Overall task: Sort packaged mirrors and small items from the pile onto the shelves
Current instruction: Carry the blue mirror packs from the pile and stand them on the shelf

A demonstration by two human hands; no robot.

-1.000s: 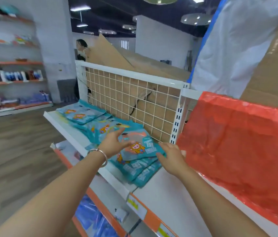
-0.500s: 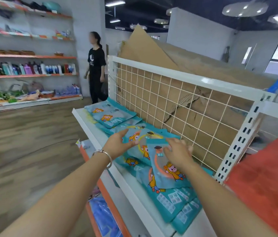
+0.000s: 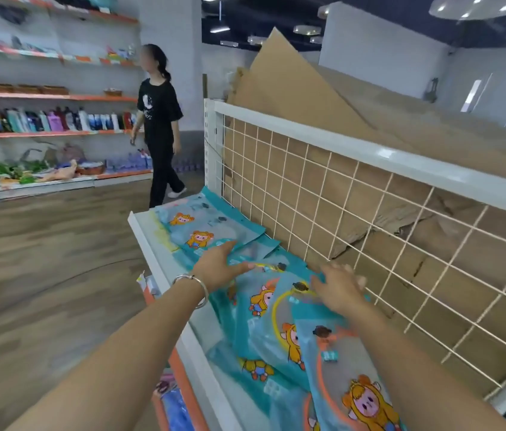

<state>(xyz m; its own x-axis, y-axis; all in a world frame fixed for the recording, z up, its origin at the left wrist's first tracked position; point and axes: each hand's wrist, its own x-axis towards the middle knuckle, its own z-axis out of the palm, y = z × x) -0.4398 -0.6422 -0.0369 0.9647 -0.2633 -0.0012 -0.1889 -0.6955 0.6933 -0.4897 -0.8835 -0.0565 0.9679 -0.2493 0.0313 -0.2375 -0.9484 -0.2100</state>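
Several teal packaged mirrors (image 3: 276,309) with cartoon figures lie overlapping along the white shelf (image 3: 152,259). My left hand (image 3: 219,265), a silver bracelet on its wrist, rests flat with straight fingers on the packets near the shelf's middle. My right hand (image 3: 339,286) lies on the top edge of a packet close to the wire grid, its fingers spread and blurred. More packets (image 3: 202,225) sit at the shelf's far end.
A white wire grid back panel (image 3: 370,213) rises behind the shelf, with cardboard (image 3: 292,76) stacked behind it. A person in black (image 3: 160,126) stands in the aisle by wall shelves of bottles (image 3: 43,119). A lower shelf (image 3: 177,405) holds blue packets.
The view has swung left and closer. My right hand moved from the shelf's front edge up onto the packets near the grid. My left hand stays on the packets.
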